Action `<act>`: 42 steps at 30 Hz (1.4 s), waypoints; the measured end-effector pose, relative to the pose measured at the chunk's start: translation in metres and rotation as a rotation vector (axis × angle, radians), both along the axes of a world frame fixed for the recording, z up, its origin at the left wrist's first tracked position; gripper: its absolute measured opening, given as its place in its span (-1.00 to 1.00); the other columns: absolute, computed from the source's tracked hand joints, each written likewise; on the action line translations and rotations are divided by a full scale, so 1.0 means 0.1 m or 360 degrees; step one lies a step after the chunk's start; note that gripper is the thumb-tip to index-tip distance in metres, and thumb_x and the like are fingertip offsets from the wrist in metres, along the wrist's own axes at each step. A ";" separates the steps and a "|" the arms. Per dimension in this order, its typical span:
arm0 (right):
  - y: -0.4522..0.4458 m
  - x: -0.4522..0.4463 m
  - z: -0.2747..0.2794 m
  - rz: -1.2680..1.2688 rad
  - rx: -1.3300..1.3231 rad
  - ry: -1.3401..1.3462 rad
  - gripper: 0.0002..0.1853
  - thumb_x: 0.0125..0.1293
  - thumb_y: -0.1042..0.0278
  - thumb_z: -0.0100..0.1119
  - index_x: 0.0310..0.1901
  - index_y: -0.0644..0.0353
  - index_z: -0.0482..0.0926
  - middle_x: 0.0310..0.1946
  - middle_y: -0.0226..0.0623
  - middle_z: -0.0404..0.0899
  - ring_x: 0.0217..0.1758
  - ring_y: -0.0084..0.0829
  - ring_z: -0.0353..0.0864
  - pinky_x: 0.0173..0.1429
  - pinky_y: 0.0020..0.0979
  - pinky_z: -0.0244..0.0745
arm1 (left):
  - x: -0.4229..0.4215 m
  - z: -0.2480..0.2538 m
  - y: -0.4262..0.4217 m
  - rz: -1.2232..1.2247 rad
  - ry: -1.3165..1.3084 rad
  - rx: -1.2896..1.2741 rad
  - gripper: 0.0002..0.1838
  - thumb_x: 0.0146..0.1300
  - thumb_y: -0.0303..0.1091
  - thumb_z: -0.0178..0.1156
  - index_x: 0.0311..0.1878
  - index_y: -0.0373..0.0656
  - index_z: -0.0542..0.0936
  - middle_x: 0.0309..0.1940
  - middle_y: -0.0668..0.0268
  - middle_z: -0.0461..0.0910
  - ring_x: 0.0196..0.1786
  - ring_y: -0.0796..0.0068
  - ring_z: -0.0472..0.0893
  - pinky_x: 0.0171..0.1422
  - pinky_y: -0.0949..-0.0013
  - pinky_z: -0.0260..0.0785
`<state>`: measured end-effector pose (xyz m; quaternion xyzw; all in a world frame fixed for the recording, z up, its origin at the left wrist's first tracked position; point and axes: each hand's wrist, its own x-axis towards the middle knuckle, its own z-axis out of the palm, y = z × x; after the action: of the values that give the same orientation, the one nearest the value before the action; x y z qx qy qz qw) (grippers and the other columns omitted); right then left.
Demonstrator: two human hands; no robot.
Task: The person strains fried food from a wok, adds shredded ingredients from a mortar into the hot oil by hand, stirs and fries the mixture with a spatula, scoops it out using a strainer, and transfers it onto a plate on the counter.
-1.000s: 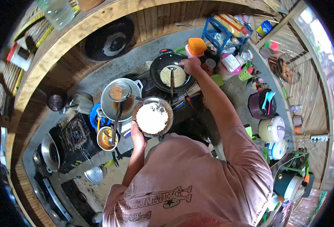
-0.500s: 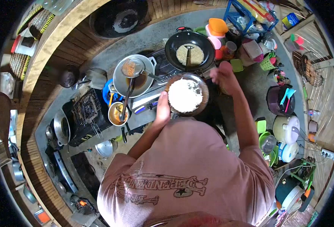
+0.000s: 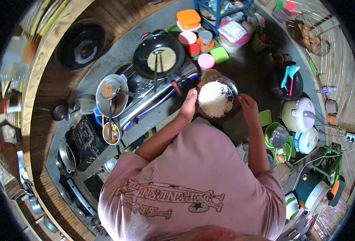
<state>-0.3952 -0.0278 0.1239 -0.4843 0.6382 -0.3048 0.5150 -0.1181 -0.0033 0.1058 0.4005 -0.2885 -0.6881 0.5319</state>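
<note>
Close in front of my body is a dark round bowl [image 3: 234, 89] of white and beige grainy food [image 3: 215, 100]. My left hand [image 3: 189, 105] grips its left rim, with the thumb up along the side. At the right rim, my right hand [image 3: 248, 107] has its fingers closed on the bowl's edge. The fingers under the bowl are hidden. Beyond it, a black wok [image 3: 140, 60] sits on the stove [image 3: 145, 100], with pale grainy food [image 3: 167, 60] and a long-handled spatula [image 3: 155, 70] in it.
Left of the wok stands a grey pot [image 3: 123, 84] with a strainer [image 3: 108, 89] over it. Nearer is a small pot [image 3: 107, 138] with a ladle. Lidded tubs [image 3: 206, 61] crowd the counter behind the bowl. At right are a rice cooker [image 3: 300, 114] and a dark pot [image 3: 282, 90].
My right hand has come down from beyond the bowl to its right rim. The view has turned right, and the bowl has shifted right with my body. More beige food shows in it.
</note>
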 end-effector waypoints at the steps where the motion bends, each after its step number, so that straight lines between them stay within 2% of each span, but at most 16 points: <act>1: 0.03 -0.20 -0.16 -0.0018 0.0005 -0.0002 -0.63 0.45 0.18 0.17 0.11 0.28 0.63 -0.16 -0.26 0.69 -0.16 -0.45 0.62 -0.01 -0.40 0.52 | -0.18 -0.06 -0.04 -0.0051 -0.0001 0.0140 -0.57 0.61 -0.03 -0.24 0.31 -0.10 0.29 0.10 0.30 0.48 0.13 0.48 0.50 0.23 0.24 0.42; 3: 0.11 -0.56 -0.47 -0.0124 -0.0276 0.0163 -0.57 0.45 0.15 0.17 0.18 0.29 0.58 0.04 -0.08 0.66 0.08 -0.27 0.63 0.20 -0.33 0.47 | -0.48 -0.21 -0.12 -0.0267 -0.0034 0.0349 -0.47 0.55 0.18 -0.20 0.35 0.01 0.20 0.12 0.30 0.43 0.14 0.43 0.49 0.16 0.11 0.47; 8: 0.36 -1.12 -1.00 -0.0228 -0.0119 0.0376 -0.46 0.45 0.04 0.15 0.23 0.35 0.52 0.06 -0.09 0.64 0.11 -0.33 0.60 0.22 -0.41 0.45 | -1.20 -1.33 -0.17 -0.0466 0.0008 0.0596 -0.40 0.50 0.29 -0.19 0.28 -0.02 0.23 0.11 0.32 0.36 0.13 0.40 0.45 0.14 0.13 0.46; 14: 0.58 -1.63 -2.04 -0.0020 0.0276 0.0160 -0.31 0.41 -0.11 0.15 0.33 0.34 0.40 0.20 0.07 0.55 0.24 -0.12 0.55 0.24 -0.25 0.47 | -1.65 -1.68 -0.18 -0.0512 -0.1322 0.0045 -0.37 0.56 0.13 -0.24 -0.20 -0.28 0.59 -0.32 0.14 0.56 -0.15 0.29 0.55 0.03 0.16 0.39; 16: 0.56 -1.73 -2.42 0.0126 0.0246 0.0207 -0.27 0.41 -0.14 0.14 0.36 0.33 0.37 0.23 0.09 0.52 0.24 -0.09 0.55 0.24 -0.21 0.48 | -1.67 -2.42 -0.08 -0.0433 -0.1387 -0.0174 -0.37 0.56 0.10 -0.25 -0.10 -0.33 0.58 -0.19 0.01 0.60 -0.04 0.14 0.58 0.09 0.13 0.37; 18: 0.40 -1.72 -2.67 0.0124 0.0768 0.0256 -0.25 0.41 -0.16 0.13 0.39 0.33 0.33 0.29 0.13 0.46 0.28 -0.06 0.52 0.25 -0.18 0.48 | -1.70 -3.10 -0.03 -0.0394 -0.1171 0.0554 -0.37 0.55 0.11 -0.24 -0.04 -0.33 0.58 -0.02 -0.05 0.61 0.07 0.06 0.57 0.16 0.09 0.35; 19: 0.27 -1.60 -2.16 -0.0025 0.0849 0.0180 -0.25 0.42 -0.13 0.10 0.39 0.37 0.32 0.31 0.17 0.42 0.35 0.00 0.46 0.33 -0.16 0.40 | -1.84 -2.29 -0.20 -0.0414 -0.0917 0.1027 -0.35 0.54 0.13 -0.21 0.10 -0.34 0.55 0.14 -0.08 0.56 0.17 0.03 0.54 0.28 0.14 0.30; 22: 0.09 -1.62 -2.68 0.0123 0.0579 0.0504 -0.24 0.42 -0.13 0.07 0.38 0.41 0.30 0.33 0.21 0.39 0.41 0.07 0.39 0.41 -0.14 0.32 | -1.79 -3.10 -0.27 -0.0321 -0.0693 0.0942 -0.30 0.53 0.16 -0.20 0.24 -0.37 0.49 0.22 -0.08 0.53 0.27 0.05 0.50 0.34 0.16 0.26; 23: 0.01 -1.63 -2.75 0.0131 0.0590 0.0506 -0.24 0.42 -0.13 0.07 0.38 0.41 0.30 0.33 0.21 0.39 0.41 0.07 0.39 0.41 -0.14 0.32 | -1.95 -2.18 -0.50 -0.0438 -0.1104 0.0815 -0.27 0.53 0.17 -0.21 0.30 -0.40 0.44 0.28 -0.10 0.48 0.37 0.09 0.43 0.44 0.22 0.19; 26: -0.25 -1.57 -2.79 0.0033 0.0461 0.0322 -0.24 0.42 -0.13 0.05 0.39 0.40 0.29 0.32 0.24 0.38 0.42 0.13 0.35 0.43 -0.13 0.29 | -1.80 -3.16 -0.59 -0.0299 -0.1085 0.0621 -0.28 0.53 0.16 -0.20 0.30 -0.41 0.44 0.30 -0.08 0.45 0.42 0.13 0.38 0.50 0.26 0.12; 28: -0.36 -1.53 -2.87 -0.0020 0.0519 0.0529 -0.26 0.43 -0.09 0.06 0.40 0.39 0.29 0.31 0.22 0.40 0.40 0.12 0.38 0.43 -0.12 0.29 | -1.81 -3.00 -0.67 -0.0317 -0.1094 0.0435 -0.28 0.53 0.15 -0.19 0.32 -0.41 0.41 0.35 -0.07 0.40 0.45 0.15 0.33 0.56 0.27 0.04; 31: -0.47 -1.56 -2.89 -0.0013 0.0527 0.0427 -0.28 0.44 -0.04 0.08 0.40 0.39 0.28 0.31 0.18 0.41 0.38 0.09 0.41 0.41 -0.13 0.31 | -1.77 -2.41 -0.77 -0.0538 -0.0877 0.0785 -0.30 0.48 0.22 -0.11 0.37 -0.19 0.41 0.24 0.22 0.49 0.24 0.33 0.44 0.39 0.30 0.21; 36: -0.20 -1.66 -2.69 0.0115 0.0126 0.0392 -0.35 0.41 0.06 0.18 0.36 0.37 0.35 0.28 0.12 0.46 0.33 0.00 0.47 0.38 -0.17 0.36 | -1.31 -2.59 -0.39 -0.0549 -0.0868 0.0653 -0.35 0.41 0.23 0.03 0.32 -0.09 0.45 0.05 0.38 0.54 0.01 0.45 0.47 0.08 0.25 0.35; 38: -0.09 -1.62 -2.04 0.0188 0.0149 0.0241 -0.38 0.39 0.09 0.22 0.32 0.36 0.40 0.23 0.08 0.52 0.28 -0.04 0.53 0.34 -0.20 0.40 | -0.98 -2.59 -0.16 -0.0769 -0.0928 0.0694 -0.40 0.42 0.20 0.04 0.29 -0.06 0.47 0.07 0.39 0.57 -0.01 0.48 0.53 0.03 0.29 0.38; 40: 0.22 -1.81 -2.95 0.0175 0.0136 0.0411 -0.43 0.37 0.09 0.24 0.25 0.36 0.48 0.12 0.03 0.61 0.18 -0.08 0.60 0.24 -0.19 0.47 | -0.64 -2.90 0.27 -0.0730 -0.1053 0.0559 -0.42 0.43 0.19 0.03 0.28 -0.04 0.47 0.06 0.40 0.58 -0.04 0.49 0.55 0.00 0.31 0.38; 42: 0.34 -1.73 -2.56 0.0374 0.0061 0.0471 -0.53 0.38 0.14 0.22 0.17 0.31 0.55 0.02 -0.01 0.66 0.09 -0.12 0.65 0.15 -0.18 0.50 | -0.30 -2.97 0.72 -0.0665 -0.0975 0.0433 -0.45 0.45 0.16 0.02 0.29 -0.01 0.46 0.05 0.39 0.59 -0.07 0.50 0.57 -0.03 0.34 0.38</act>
<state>-0.5680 0.0059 -0.1326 -0.5852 0.6517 -0.1558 0.4567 -0.1479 0.0686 -0.1913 0.5869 -0.4153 -0.6621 0.2116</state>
